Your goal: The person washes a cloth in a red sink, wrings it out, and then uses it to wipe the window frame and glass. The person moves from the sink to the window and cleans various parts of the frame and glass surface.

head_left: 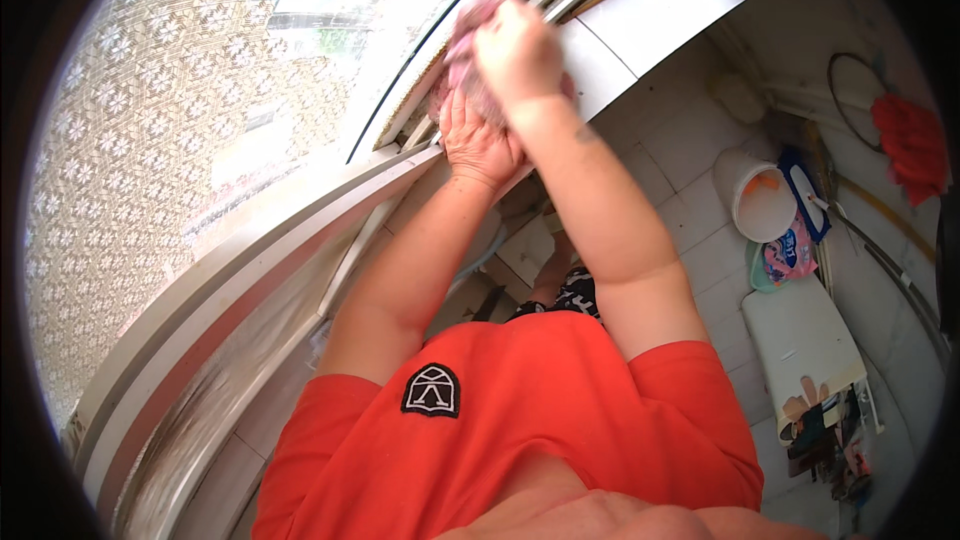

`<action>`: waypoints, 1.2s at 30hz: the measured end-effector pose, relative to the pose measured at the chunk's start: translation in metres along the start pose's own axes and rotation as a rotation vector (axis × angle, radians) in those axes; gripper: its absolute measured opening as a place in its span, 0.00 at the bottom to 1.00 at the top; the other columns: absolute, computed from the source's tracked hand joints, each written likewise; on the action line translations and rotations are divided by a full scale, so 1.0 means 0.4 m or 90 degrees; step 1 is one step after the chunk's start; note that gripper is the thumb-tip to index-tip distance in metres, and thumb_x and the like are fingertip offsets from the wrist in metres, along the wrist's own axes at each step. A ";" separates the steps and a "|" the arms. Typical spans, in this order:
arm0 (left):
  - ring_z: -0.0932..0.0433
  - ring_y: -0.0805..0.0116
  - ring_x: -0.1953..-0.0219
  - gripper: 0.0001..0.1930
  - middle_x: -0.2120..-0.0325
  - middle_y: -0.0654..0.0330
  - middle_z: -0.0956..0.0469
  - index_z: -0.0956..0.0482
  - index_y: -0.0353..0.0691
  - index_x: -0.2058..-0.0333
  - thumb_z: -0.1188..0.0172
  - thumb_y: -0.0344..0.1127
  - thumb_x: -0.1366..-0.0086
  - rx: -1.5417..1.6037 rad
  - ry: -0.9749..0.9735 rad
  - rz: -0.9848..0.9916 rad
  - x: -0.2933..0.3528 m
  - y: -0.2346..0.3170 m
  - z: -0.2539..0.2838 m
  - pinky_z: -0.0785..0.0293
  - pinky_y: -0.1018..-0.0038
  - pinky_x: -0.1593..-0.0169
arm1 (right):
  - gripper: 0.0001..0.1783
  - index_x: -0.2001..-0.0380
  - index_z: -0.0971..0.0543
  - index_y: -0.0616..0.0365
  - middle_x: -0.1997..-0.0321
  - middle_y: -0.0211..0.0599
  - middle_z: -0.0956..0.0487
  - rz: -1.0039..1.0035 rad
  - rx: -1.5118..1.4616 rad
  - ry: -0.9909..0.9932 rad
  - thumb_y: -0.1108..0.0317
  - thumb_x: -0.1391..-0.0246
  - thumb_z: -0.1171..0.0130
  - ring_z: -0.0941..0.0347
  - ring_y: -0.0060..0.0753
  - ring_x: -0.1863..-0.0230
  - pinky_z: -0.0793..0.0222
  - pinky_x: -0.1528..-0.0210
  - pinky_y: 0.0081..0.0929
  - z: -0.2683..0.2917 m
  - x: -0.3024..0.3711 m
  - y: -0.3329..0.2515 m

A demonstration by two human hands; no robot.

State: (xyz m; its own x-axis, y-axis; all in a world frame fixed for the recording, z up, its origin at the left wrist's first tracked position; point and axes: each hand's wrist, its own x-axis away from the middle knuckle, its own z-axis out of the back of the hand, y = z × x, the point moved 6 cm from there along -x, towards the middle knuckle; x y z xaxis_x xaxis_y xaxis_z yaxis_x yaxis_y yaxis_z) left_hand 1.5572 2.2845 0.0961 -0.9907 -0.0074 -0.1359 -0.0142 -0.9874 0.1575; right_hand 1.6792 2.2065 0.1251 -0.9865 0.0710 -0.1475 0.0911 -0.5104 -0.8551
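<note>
A pink cloth [462,65] lies bunched over the window track [408,112], at the corner of the white tiled sill [600,65]. Gripping its upper part is my right hand [520,50], closed and slightly smeared by motion. Just below and to the left, my left hand [482,148] rests flat with fingers stretched out, their tips against the lower edge of the cloth. Both forearms reach up and away from me, the right one passing close beside the left hand. Part of the cloth is hidden under the right hand.
A window pane with flower-patterned covering [150,100] fills the left. The white window frame [250,215] curves below it. To the right, lower down, are a white bucket [728,180], a pink packet [790,252], a white box-shaped thing [800,335] and a hanging red cloth [908,150].
</note>
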 end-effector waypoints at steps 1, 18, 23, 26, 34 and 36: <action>0.43 0.47 0.30 0.30 0.31 0.52 0.40 0.27 0.47 0.39 0.48 0.48 0.40 -0.001 -0.023 0.023 0.002 -0.001 -0.004 0.49 0.53 0.31 | 0.12 0.70 0.21 0.58 0.66 0.49 0.20 0.062 0.025 -0.047 0.63 0.54 0.36 0.22 0.56 0.64 0.24 0.59 0.48 -0.008 0.033 -0.034; 0.41 0.50 0.32 0.40 0.34 0.54 0.37 0.40 0.50 0.32 0.46 0.60 0.40 0.037 -0.066 0.041 -0.020 -0.001 0.027 0.48 0.53 0.31 | 0.09 0.76 0.23 0.57 0.70 0.43 0.21 0.225 0.047 -0.070 0.64 0.57 0.38 0.24 0.51 0.66 0.25 0.61 0.44 -0.008 0.037 -0.091; 0.37 0.53 0.33 0.21 0.36 0.54 0.33 0.19 0.45 0.56 0.43 0.39 0.50 -0.006 0.122 -0.043 -0.010 0.017 0.038 0.42 0.56 0.34 | 0.09 0.67 0.23 0.64 0.64 0.54 0.21 0.014 0.033 0.077 0.69 0.48 0.41 0.23 0.60 0.61 0.27 0.56 0.49 0.112 -0.123 -0.007; 0.40 0.54 0.31 0.29 0.33 0.55 0.37 0.24 0.48 0.44 0.44 0.45 0.48 -0.011 0.094 -0.027 0.001 0.008 0.016 0.44 0.55 0.33 | 0.11 0.68 0.22 0.58 0.65 0.48 0.23 0.127 0.037 0.102 0.65 0.53 0.36 0.24 0.56 0.62 0.25 0.57 0.46 0.067 -0.049 -0.042; 0.42 0.59 0.30 0.31 0.33 0.57 0.38 0.26 0.48 0.41 0.46 0.49 0.44 -0.024 0.095 0.013 0.011 0.000 0.024 0.47 0.57 0.31 | 0.09 0.68 0.22 0.55 0.65 0.44 0.22 0.262 0.058 0.022 0.66 0.55 0.38 0.24 0.52 0.64 0.25 0.60 0.47 0.003 -0.023 -0.094; 0.37 0.54 0.33 0.19 0.36 0.55 0.34 0.19 0.45 0.57 0.43 0.41 0.49 0.022 0.149 -0.037 -0.011 0.014 0.042 0.43 0.56 0.33 | 0.10 0.66 0.22 0.59 0.62 0.50 0.22 0.127 0.089 0.080 0.67 0.53 0.39 0.24 0.57 0.60 0.26 0.56 0.48 0.074 -0.116 -0.055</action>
State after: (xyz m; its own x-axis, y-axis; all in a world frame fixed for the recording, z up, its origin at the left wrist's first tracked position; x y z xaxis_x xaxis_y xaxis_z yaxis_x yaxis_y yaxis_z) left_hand 1.5593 2.2814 0.1139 -0.9298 0.0093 -0.3680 -0.0793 -0.9813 0.1755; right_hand 1.7189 2.1890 0.1656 -0.9254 0.0591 -0.3743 0.2533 -0.6380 -0.7272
